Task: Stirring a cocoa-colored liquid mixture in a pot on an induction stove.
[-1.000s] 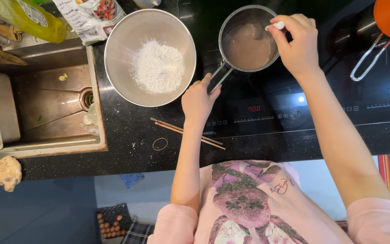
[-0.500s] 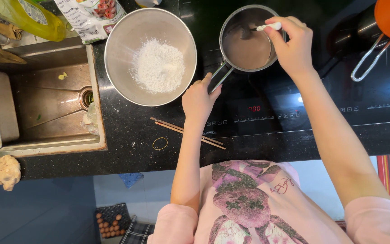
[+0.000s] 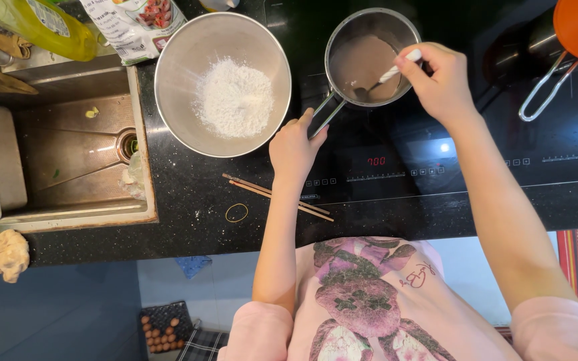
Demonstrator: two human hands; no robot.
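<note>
Black stone counter runs from a steel sink on the left to a dark glass cooktop on the right, and I look straight down on both of my hands. My left hand is closed around the handle of the one small saucepan, as I judge to steady it on the hob, while my right hand pinches a white-handled spoon dipped into the brown liquid. One steel mixing bowl of white flour sits just left of the pan, within reach. Two chopsticks and one rubber band lie near my body.
</note>
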